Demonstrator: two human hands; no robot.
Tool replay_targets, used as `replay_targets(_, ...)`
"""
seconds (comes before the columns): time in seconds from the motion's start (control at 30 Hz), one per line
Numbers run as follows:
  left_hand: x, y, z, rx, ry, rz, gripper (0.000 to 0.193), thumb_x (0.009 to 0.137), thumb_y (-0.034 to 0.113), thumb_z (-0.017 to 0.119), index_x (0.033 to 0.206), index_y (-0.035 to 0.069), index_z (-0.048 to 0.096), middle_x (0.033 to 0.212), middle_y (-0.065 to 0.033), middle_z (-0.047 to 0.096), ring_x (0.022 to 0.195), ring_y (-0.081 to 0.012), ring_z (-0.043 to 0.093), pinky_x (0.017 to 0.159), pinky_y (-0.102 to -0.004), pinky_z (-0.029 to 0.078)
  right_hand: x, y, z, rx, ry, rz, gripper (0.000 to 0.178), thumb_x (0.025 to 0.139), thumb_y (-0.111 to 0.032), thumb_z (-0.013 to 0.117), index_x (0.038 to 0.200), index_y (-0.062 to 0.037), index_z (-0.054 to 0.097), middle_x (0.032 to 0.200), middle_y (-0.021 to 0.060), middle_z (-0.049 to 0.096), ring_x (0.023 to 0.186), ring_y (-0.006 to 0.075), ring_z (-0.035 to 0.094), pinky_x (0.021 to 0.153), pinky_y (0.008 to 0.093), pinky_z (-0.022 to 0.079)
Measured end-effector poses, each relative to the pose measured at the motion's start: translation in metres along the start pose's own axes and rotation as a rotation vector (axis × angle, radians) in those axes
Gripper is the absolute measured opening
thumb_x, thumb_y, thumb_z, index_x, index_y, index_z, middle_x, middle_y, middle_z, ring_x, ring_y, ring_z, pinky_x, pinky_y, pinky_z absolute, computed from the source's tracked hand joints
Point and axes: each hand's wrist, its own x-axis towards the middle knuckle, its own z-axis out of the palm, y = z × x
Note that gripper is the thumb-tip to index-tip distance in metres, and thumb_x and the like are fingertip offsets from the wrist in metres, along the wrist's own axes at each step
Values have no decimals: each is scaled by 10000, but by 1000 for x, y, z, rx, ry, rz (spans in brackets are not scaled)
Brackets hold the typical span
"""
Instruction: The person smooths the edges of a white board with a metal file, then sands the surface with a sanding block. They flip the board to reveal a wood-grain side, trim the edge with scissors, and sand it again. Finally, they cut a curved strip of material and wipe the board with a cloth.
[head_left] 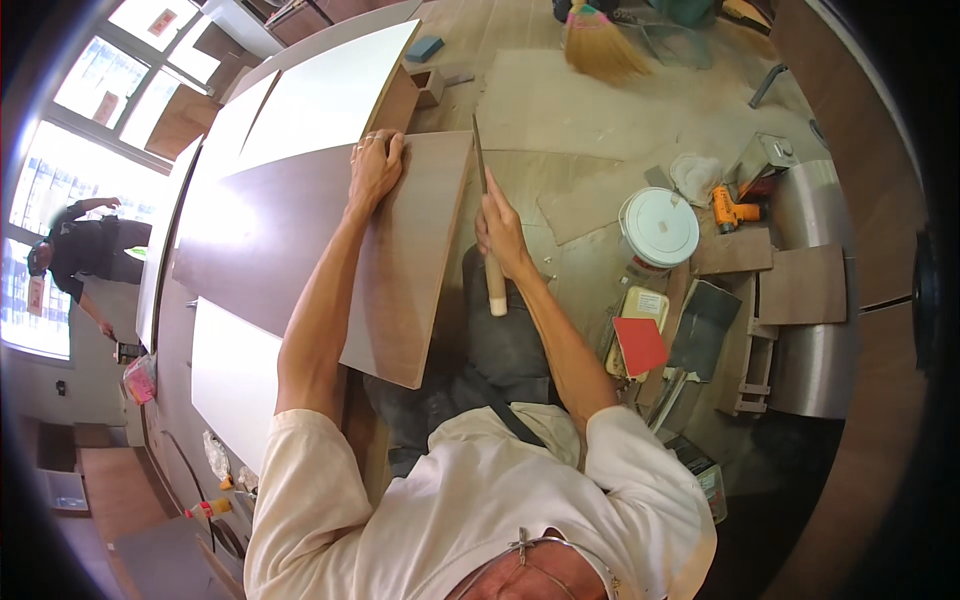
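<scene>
A brown flat panel (412,265) lies in front of me, its right edge facing my right side. My left hand (374,172) presses on its far part, fingers bent over the far edge. In my right hand (503,228) is a file (496,290) with a pale wooden handle and a narrow dark blade. The blade points away from me, alongside the panel's right edge near its far corner. From this view I cannot tell whether the blade touches that edge.
White panels (310,100) lie beyond and left. On the right are a lidded white bucket (660,228), an orange cordless drill (735,210), red sandpaper (640,346) and wood pieces (800,285). A straw broom (600,45) is at the back; another person (95,250) stands far left.
</scene>
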Motion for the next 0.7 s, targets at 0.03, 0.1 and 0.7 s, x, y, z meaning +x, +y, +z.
replay_targets(0.03, 0, 1, 1, 12, -11, 3, 434, 1031, 365, 464, 1177, 14, 672, 1201, -220, 668, 1177, -390, 580, 1027, -471, 427, -4, 8, -8, 9, -6, -14, 571, 1086, -303, 426, 1610, -203, 222, 649, -42, 386, 497, 56, 363, 436, 231, 382)
replay_targets(0.1, 1, 6, 4, -28, 2, 13, 419, 1026, 367, 470, 1164, 33, 682, 1206, -197, 669, 1194, -371, 572, 1053, -466, 401, 1, 12, -13, 40, 7, -46, 577, 1085, -313, 424, 1611, -193, 219, 649, -45, 379, 500, 56, 363, 433, 232, 385)
replay_targets(0.7, -1, -3, 6, 7, -13, -20, 426, 1033, 362, 450, 1154, 27, 684, 1211, -196, 668, 1189, -372, 577, 1060, -475, 392, -9, 25, 17, 23, 67, -21, 587, 1087, -334, 409, 1616, -197, 194, 623, -38, 388, 460, 64, 359, 410, 243, 390)
